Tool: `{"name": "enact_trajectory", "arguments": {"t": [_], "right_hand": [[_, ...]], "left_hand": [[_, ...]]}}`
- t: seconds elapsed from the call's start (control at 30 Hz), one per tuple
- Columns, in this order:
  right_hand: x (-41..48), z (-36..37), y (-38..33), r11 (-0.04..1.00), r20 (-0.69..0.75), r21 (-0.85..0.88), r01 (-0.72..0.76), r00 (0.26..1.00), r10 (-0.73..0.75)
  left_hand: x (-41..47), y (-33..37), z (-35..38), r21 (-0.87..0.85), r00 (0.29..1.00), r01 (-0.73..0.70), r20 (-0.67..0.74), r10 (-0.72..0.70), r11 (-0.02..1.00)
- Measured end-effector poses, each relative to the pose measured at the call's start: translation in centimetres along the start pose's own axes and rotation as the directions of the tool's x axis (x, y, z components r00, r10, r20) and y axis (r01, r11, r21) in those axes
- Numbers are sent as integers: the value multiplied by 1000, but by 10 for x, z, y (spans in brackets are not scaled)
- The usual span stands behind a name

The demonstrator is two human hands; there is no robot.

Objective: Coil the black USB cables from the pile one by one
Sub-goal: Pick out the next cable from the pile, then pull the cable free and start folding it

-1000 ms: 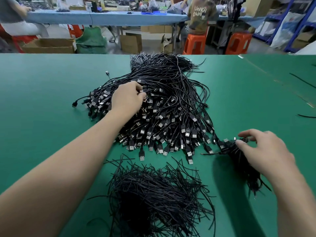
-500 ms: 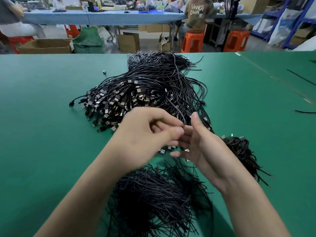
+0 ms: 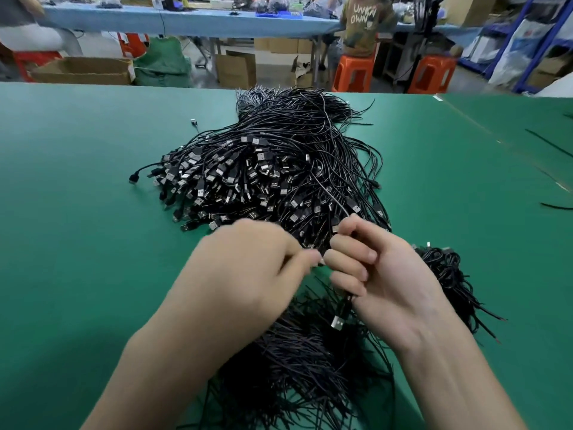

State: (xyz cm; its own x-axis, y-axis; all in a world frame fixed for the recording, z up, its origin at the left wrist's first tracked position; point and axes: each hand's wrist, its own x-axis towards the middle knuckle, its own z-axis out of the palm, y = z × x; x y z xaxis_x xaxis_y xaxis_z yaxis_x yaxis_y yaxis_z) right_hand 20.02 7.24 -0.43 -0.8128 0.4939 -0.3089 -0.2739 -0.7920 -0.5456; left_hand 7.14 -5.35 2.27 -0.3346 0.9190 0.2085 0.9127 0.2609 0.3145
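Observation:
A big pile of black USB cables (image 3: 273,169) lies in the middle of the green table (image 3: 77,212), plugs toward me. My right hand (image 3: 381,271) is closed around one black USB cable (image 3: 328,192); its silver plug (image 3: 337,322) hangs below my palm and the cord runs up from my fist into the pile. My left hand (image 3: 248,268) pinches the same cable beside my right fingers. A small heap of coiled cables (image 3: 449,271) sits just right of my right hand.
A loose heap of short black ties (image 3: 304,361) lies under my wrists at the near edge. Stray black strands (image 3: 555,206) lie at the far right. Beyond the table are cardboard boxes (image 3: 83,71), orange stools (image 3: 355,72) and a seated person.
My left hand left the pile and came back to meet my right hand, which left the coiled heap. Both now hold one cable drawn out of the pile.

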Motion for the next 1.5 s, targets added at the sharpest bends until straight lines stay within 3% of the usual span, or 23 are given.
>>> {"name": "enact_trajectory", "arguments": {"t": [0.07, 0.13, 0.23, 0.3, 0.4, 0.47, 0.53, 0.7, 0.77, 0.87, 0.93, 1.0, 1.07, 1.13, 1.2, 1.3, 1.4, 1.5], "right_hand": [[-6, 7, -1, 996, 71, -82, -29, 997, 35], [-14, 14, 0, 983, 198, -163, -83, 973, 115], [-26, 25, 5, 957, 426, -244, -155, 870, 249], [-32, 30, 6, 944, 508, -303, -131, 816, 276], [-37, 32, 6, 879, 492, -477, 4, 830, 263], [-38, 30, 5, 770, 434, -630, 98, 867, 245], [-38, 28, 4, 597, 355, -786, 163, 908, 221], [-31, 19, 3, 163, 192, -973, 163, 964, 186], [-30, 15, 2, 80, 171, -984, 159, 969, 176], [-29, 11, 0, 84, 180, -982, 166, 965, 192], [-29, 9, 0, 190, 242, -962, 199, 940, 240], [-30, 11, -1, 435, 394, -862, 260, 884, 252], [-31, 12, -4, 754, 558, -598, 271, 817, 149], [-29, 13, -10, 893, 583, -363, 265, 812, -4], [-25, 12, -15, 895, 468, -303, 328, 869, -160], [-22, 7, -22, 846, 313, -260, 465, 869, -382], [-21, 4, -23, 704, 253, -323, 632, 775, -580], [-17, 3, -15, 447, 261, -465, 764, 601, -755]], "left_hand": [[6, -3, 4, -38, 991, -42, -132, 37, 998], [14, -6, 10, -84, 978, -189, -101, 180, 978], [19, -15, 18, -257, 953, -303, -54, 299, 918], [20, -23, 21, -296, 939, -345, -100, 330, 891], [20, -32, 16, -296, 938, -322, -231, 260, 899], [19, -38, 6, -285, 913, -325, -344, 220, 902], [16, -47, -6, -258, 888, -321, -418, 194, 911], [8, -60, -29, -150, 880, -339, -399, 257, 929], [6, -62, -31, -125, 880, -337, -393, 265, 933], [7, -62, -28, -136, 889, -316, -389, 243, 939], [9, -60, -23, -173, 896, -304, -387, 219, 937], [12, -56, -16, -226, 910, -299, -359, 206, 927], [15, -45, -5, -287, 954, -267, -216, 209, 920], [18, -27, 11, -281, 970, -229, 9, 241, 932], [19, -7, 27, -217, 940, -243, 186, 284, 945], [16, 11, 36, -221, 924, -259, 226, 307, 940], [14, 13, 27, -136, 931, -283, 198, 306, 950], [12, 12, 18, -64, 941, -288, 167, 295, 955]]}}
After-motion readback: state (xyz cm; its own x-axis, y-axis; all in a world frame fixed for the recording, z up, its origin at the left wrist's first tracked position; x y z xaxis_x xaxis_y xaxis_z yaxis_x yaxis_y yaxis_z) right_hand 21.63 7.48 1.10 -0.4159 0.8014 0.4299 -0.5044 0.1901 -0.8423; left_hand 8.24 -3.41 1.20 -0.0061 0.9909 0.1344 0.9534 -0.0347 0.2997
